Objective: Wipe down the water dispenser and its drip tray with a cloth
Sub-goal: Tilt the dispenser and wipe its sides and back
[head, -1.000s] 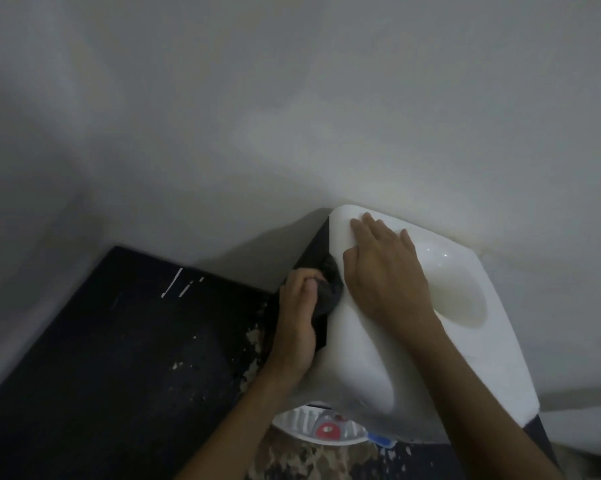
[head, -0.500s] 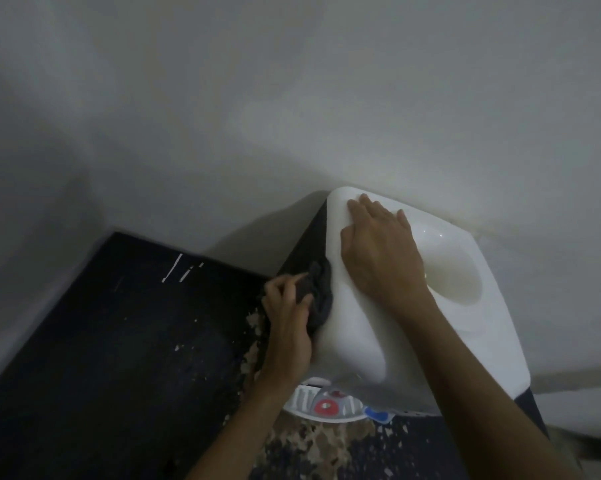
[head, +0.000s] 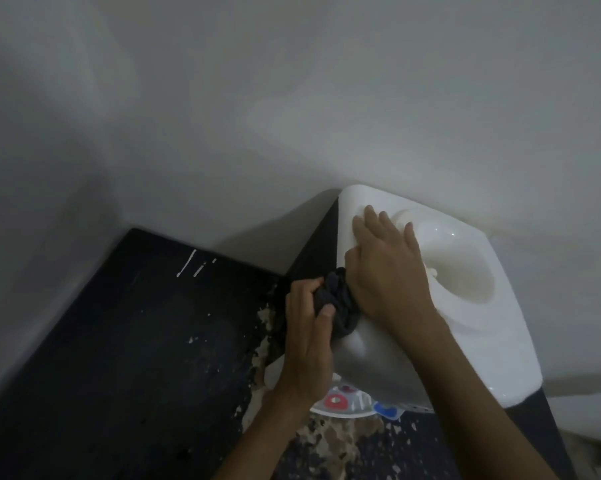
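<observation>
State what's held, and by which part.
The left hand grips the dark cloth, bunched in its fingers; right hand holds nothing, lying flat on the water dispenser.

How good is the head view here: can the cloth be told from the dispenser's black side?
Head view: dim, flat light; the dark cloth nearly merges with the black side of the water dispenser, clear only against its white top. Same view: left hand and right hand sharp enough, wall soft, edges bent by the wide lens, small glints in the bottle well, no washout.
</observation>
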Available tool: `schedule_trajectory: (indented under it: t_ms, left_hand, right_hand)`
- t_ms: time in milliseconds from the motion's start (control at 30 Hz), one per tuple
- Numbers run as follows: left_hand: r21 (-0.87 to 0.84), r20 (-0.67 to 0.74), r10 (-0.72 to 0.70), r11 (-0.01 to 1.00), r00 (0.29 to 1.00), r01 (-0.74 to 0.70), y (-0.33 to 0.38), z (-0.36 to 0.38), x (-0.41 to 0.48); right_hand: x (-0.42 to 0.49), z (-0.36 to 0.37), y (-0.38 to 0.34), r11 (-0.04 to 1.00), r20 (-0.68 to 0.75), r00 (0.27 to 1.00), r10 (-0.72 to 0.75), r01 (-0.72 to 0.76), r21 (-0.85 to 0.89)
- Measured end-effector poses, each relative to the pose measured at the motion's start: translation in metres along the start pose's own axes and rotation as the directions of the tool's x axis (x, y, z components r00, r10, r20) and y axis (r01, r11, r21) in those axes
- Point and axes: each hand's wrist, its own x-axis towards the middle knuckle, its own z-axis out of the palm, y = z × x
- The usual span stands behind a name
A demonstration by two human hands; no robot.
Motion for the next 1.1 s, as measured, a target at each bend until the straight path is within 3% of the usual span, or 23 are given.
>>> schedule_trajectory:
  t_ms: [133, 300, 533, 667, 767, 967, 1100]
  left_hand:
    - [0.044, -0.049, -0.173, 0.984, 0.984, 0.175, -0.041, -0.013, -0.01]
    - [0.137, -0.08, -0.411, 0.898, 0.908, 0.418, -0.072, -0.025, -0.01]
    - [-0.07, -0.028, -0.2, 0.978, 0.979, 0.198, -0.036, -0.01, -0.012]
    - [-0.162, -0.031, -0.237, 0.96, 0.971, 0.229, -0.042, -0.009, -0.011]
    - [-0.099, -0.055, -0.265, 0.961, 0.963, 0.258, -0.071, -0.017, -0.014]
    - [0.154, -0.186, -0.499, 0.836, 0.846, 0.527, -0.149, -0.044, -0.03]
    - [0.192, -0.204, -0.606, 0.746, 0.769, 0.638, -0.16, -0.046, -0.019]
  right_hand:
    - [-0.006, 0.009, -0.005, 1.0, -0.07, 0.997, 0.02, -0.021, -0.021]
    - [-0.003, 0.015, -0.006, 0.997, -0.084, 0.996, 0.028, -0.034, -0.071]
    - [-0.002, 0.014, -0.007, 0.997, -0.075, 0.996, 0.039, -0.044, -0.07]
    - [-0.003, 0.014, -0.009, 0.995, -0.057, 0.997, 0.048, -0.053, -0.08]
    - [-0.002, 0.014, -0.011, 0.995, -0.05, 0.997, 0.057, -0.06, -0.081]
    - [-0.005, 0.011, -0.013, 0.998, -0.043, 0.999, 0.034, -0.036, -0.057]
    - [-0.008, 0.009, -0.013, 0.999, -0.024, 1.0, 0.003, -0.004, -0.035]
